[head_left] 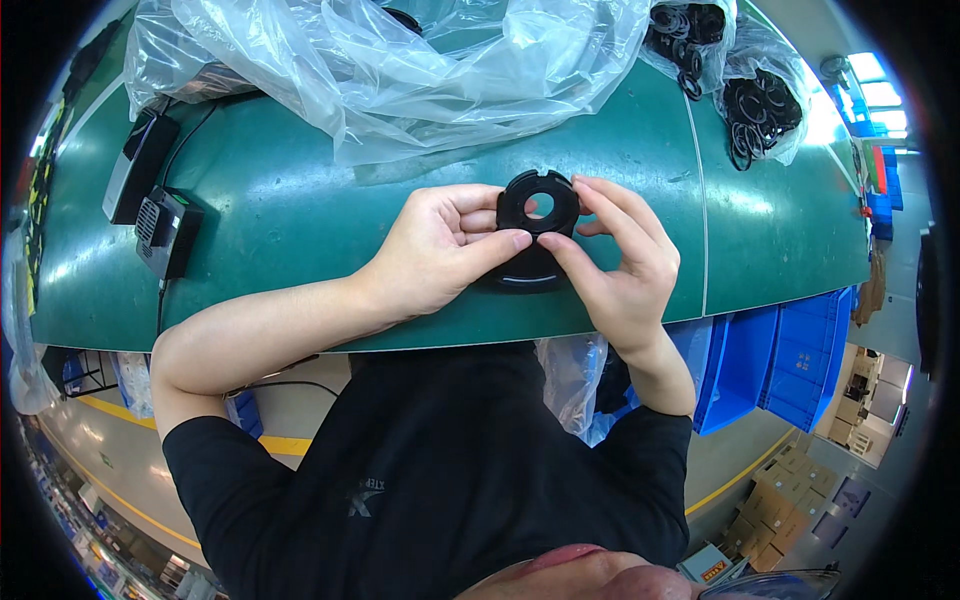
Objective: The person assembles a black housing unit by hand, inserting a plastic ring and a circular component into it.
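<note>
Head view, and we're looking straight down at both hands meeting over the green worktop [300, 220]. Our left hand [440, 250] is curled closed, thumb and fingers pinching the left edge of a black round plastic part [537, 207] with a hole through its middle. Our right hand [620, 260] closes on the same part from three o'clock, thumb pressing in at its lower edge, fingertips wrapped over the top right. So both hands are gripping it, and the part is held tilted up toward us just above the worktop's near edge. Beneath it, at six o'clock of the part, we see a second black round piece [528, 275] with a pale arc along its rim; whether the two are touching we cannot tell.

At twelve o'clock from the hands lies a big crumpled clear plastic bag [400, 70]. Out at two o'clock, two smaller clear bags hold black rubber rings [760, 110]. At nine o'clock, well apart from the hands, sits a small black box with a grille [165, 230], and just beyond it a black power adapter [138, 165] with a cable. At four o'clock, below the worktop's edge, we catch blue plastic bins [790, 360].
</note>
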Demonstrator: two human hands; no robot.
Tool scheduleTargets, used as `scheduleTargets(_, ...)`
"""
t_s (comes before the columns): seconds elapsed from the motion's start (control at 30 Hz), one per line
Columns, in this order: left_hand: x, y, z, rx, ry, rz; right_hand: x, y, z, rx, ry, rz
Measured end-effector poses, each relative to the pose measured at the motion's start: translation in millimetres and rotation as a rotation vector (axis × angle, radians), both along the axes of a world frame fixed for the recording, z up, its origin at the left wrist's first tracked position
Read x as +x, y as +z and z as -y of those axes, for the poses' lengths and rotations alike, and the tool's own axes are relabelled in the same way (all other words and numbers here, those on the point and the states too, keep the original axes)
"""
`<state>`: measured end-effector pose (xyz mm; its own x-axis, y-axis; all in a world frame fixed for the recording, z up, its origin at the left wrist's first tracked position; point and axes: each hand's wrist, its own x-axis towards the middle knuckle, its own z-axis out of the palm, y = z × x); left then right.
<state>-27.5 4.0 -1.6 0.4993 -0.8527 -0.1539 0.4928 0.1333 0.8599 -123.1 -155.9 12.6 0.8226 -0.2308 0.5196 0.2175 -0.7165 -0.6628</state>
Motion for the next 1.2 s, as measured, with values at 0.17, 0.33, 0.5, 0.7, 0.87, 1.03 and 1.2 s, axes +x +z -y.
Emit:
scheduleTargets(0.17, -1, -6, 0, -0.038, 0.021, 0.001, -4, -10, -2, 0.117, -0.013, 0.024)
scheduleTargets(0.33, -4, -6, -1, -0.026, 0.038, 0.023, -8, -10, -2, 0.486, 0.043, -0.02)
scheduleTargets(0.5, -2, -5, -2, -0.021, 0.023, 0.035, -10, -3, 6, 0.541, 0.111, -0.181)
scheduleTargets(0.7, -2, -6, -2, -0.007, -0.018, 0.065, -10, -3, 4, 0.116, 0.106, -0.079)
scheduleTargets(0.87, -3, -6, -4, 0.018, -0.008, 0.089, -10, -4, -4, 0.039, 0.034, 0.008)
scheduleTargets(1.03, -1, -5, -4, 0.02, -0.006, 0.101, -11, -5, -2, 0.066, 0.048, -0.022)
scheduleTargets(1.2, -4, -4, -6, 0.016, -0.064, 0.138, -11, -1, 9, 0.046, 0.176, -0.032)
